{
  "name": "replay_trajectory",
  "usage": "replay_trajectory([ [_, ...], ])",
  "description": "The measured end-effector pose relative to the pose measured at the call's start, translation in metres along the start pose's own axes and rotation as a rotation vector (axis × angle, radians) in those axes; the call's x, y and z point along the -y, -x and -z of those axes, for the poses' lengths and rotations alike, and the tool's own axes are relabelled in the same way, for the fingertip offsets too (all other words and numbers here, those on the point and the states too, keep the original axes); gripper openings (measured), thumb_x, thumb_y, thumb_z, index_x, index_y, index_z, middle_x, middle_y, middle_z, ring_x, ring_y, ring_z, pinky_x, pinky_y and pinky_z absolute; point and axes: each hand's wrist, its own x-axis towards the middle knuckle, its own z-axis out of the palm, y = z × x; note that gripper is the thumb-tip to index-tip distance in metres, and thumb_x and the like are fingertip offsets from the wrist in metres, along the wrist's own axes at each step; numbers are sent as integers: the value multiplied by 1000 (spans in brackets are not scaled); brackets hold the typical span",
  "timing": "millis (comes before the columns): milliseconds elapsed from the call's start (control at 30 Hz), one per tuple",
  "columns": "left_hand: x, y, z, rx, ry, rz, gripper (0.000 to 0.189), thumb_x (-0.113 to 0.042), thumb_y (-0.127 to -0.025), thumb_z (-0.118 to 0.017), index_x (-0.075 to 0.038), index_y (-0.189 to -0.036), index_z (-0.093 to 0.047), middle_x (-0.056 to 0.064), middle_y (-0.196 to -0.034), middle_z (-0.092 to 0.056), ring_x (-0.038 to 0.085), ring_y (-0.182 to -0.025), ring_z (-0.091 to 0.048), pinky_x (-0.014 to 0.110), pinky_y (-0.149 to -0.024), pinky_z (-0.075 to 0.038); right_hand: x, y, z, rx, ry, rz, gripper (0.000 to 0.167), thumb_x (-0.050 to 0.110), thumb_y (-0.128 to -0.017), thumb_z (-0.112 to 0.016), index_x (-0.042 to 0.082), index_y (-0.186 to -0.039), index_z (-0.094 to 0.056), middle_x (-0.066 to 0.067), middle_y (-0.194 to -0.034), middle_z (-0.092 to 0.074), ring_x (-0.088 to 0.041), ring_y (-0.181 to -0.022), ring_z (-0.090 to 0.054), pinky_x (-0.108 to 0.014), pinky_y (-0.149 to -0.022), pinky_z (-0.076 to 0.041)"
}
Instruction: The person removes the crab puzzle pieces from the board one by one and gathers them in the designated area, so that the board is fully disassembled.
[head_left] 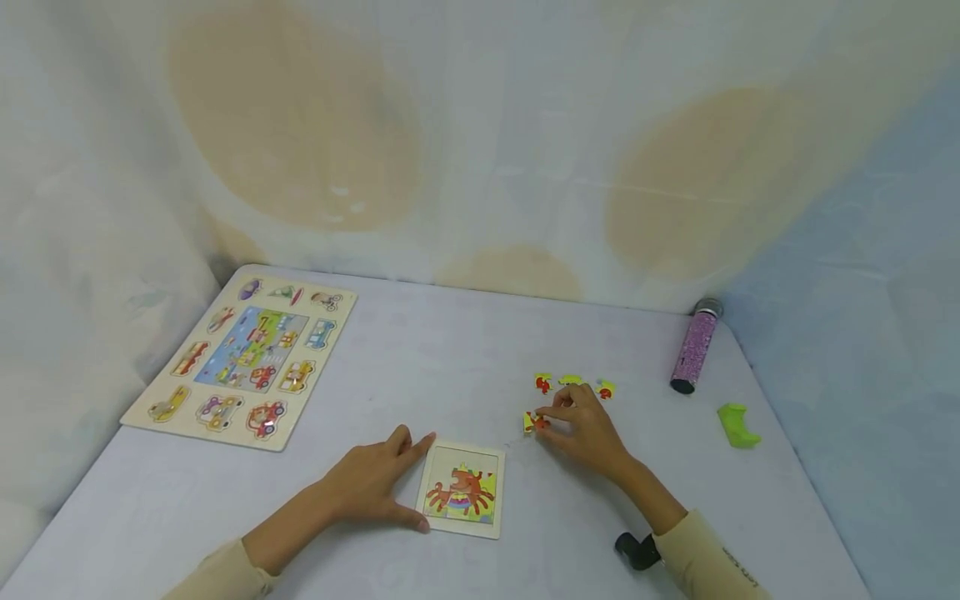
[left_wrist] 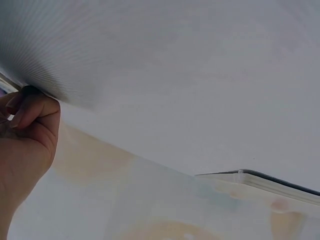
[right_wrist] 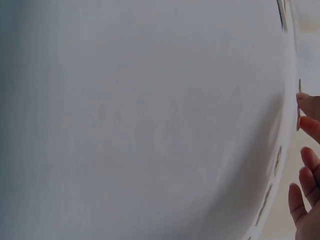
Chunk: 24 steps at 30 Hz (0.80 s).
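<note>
A small square wooden jigsaw tray [head_left: 461,527] lies near the front, partly filled with a picture of a red animal. My left hand [head_left: 367,483] rests at its left side, index fingertip at the upper left corner and thumb at the lower left one. To the right of the tray, my right hand [head_left: 585,429] pinches a yellow and red jigsaw piece [head_left: 528,422] between thumb and index finger. In the right wrist view that piece [right_wrist: 299,105] appears edge-on, the other fingers loosely bent. Beyond that hand lie loose jigsaw pieces [head_left: 543,382].
A big wooden vehicle puzzle board [head_left: 300,417] lies at the back left. Along the right side are a glittery purple tube [head_left: 694,350] and a lime-green curved block [head_left: 738,426]. A black object [head_left: 636,551] sits by the right sleeve. Cloth walls stand behind the table.
</note>
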Motion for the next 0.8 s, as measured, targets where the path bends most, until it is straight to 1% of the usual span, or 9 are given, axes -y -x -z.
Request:
replay_trajectory([
  [133,1,1,-2,2,7,-2,115,-86,-64,-65,-14,-151,-44,-4,-104,-39,6,-71,-41,20,-58,-36,-12,-2,5,40,18,-41,27,20,-74,-88,11,-99,-81,-3,-94,-57,-17,-91,-45,-32,-76,-42],
  [267,3,1,-4,0,4,-9,115,-87,-64,-63,-15,-151,-43,-5,-105,-38,5,-72,-41,20,-59,-36,-23,-1,6,72,18,-84,28,22,-76,-87,12,-101,-81,-3,-95,-57,-17,-91,-43,-32,-76,-41],
  [367,3,1,-5,-2,2,-11,115,-87,-64,-63,-16,-151,-43,-5,-106,-38,5,-72,-41,19,-59,-36,-27,1,5,90,-2,-114,29,22,-76,-86,13,-103,-80,-3,-95,-57,-15,-91,-42,-32,-76,-39],
  [500,2,1,-5,-4,-1,-9,114,-87,-64,-64,-16,-151,-43,-5,-105,-38,5,-72,-42,19,-59,-36,-30,2,5,103,-32,-119,30,22,-76,-86,12,-104,-80,-3,-96,-57,-15,-90,-41,-32,-76,-39],
  [633,2,1,-4,-8,-5,-12,114,-87,-64,-63,-15,-151,-43,-5,-105,-38,5,-72,-41,19,-58,-35,-24,2,5,108,-44,-129,36,23,-76,-86,14,-109,-78,-2,-97,-56,-15,-92,-42,-33,-79,-40],
  [733,2,1,-3,-14,-8,-24,115,-87,-64,-63,-13,-150,-44,-4,-105,-39,5,-71,-41,19,-57,-35,-11,2,4,115,-69,-116,39,25,-75,-87,15,-112,-78,-1,-98,-55,-15,-95,-43,-34,-81,-41],
  [800,2,1,-3,-16,-19,-29,115,-87,-65,-62,-12,-150,-44,-4,-105,-40,5,-71,-41,19,-56,-35,2,2,3,133,-104,-91,41,26,-74,-87,15,-112,-77,0,-98,-55,-15,-96,-42,-34,-82,-41],
])
